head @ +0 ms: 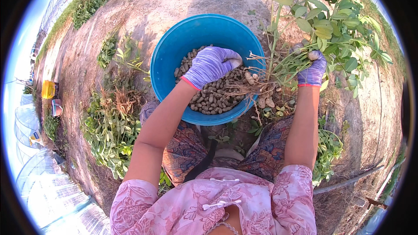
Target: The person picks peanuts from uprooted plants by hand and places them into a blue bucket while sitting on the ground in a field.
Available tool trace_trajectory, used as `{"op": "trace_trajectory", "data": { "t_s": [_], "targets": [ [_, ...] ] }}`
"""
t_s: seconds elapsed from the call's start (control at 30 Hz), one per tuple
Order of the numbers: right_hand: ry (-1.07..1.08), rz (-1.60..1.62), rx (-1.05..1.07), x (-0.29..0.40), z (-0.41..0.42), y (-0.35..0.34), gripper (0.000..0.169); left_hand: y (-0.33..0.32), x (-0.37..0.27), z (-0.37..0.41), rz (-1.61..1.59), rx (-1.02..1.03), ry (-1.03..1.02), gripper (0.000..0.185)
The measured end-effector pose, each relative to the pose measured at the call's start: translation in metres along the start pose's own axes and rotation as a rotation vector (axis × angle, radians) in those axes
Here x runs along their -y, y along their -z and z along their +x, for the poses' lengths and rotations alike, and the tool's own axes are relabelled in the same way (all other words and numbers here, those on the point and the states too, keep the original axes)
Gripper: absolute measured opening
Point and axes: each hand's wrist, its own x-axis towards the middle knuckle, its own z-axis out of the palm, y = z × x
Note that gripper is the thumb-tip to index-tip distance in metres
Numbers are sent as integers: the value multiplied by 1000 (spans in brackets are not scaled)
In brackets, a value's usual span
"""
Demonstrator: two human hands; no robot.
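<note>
My right hand (312,68), in a purple-and-white knit glove, grips the green stems of an uprooted peanut plant (287,63). Its leaves spread to the far right, while its roots and several attached peanut pods (266,101) hang at the right rim of a blue plastic bucket (209,29). Loose, soil-covered peanuts (212,101) fill the lower part of this bucket. Over them, inside the bucket's opening, is my gloved left hand (214,65), its fingers curled and thumb drawn in. Whether a pod is between those fingertips is hidden.
Pulled plants (111,133) lie in a heap left of the bucket, with more foliage (328,153) by my right side. A yellow container (49,89) stands farther left, near plastic-covered tunnels (49,186). A pole (349,180) lies at lower right on bare soil.
</note>
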Motion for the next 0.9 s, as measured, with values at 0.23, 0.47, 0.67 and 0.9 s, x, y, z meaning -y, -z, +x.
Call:
{"op": "trace_trajectory", "data": {
  "t_s": [0.23,0.47,0.67,0.9],
  "targets": [
    [25,47,84,-4,-6,-15,31,-16,-11,-6,-534,99,-155,31],
    [-16,-4,-13,-5,-6,-14,28,-23,-21,-6,-490,-92,-30,19],
    [28,10,-2,-6,4,-2,30,-23,-16,-4,-1080,-251,80,16],
    [7,31,-136,-13,2,-14,24,-22,-8,3,-247,-712,-178,12]
  ]
}}
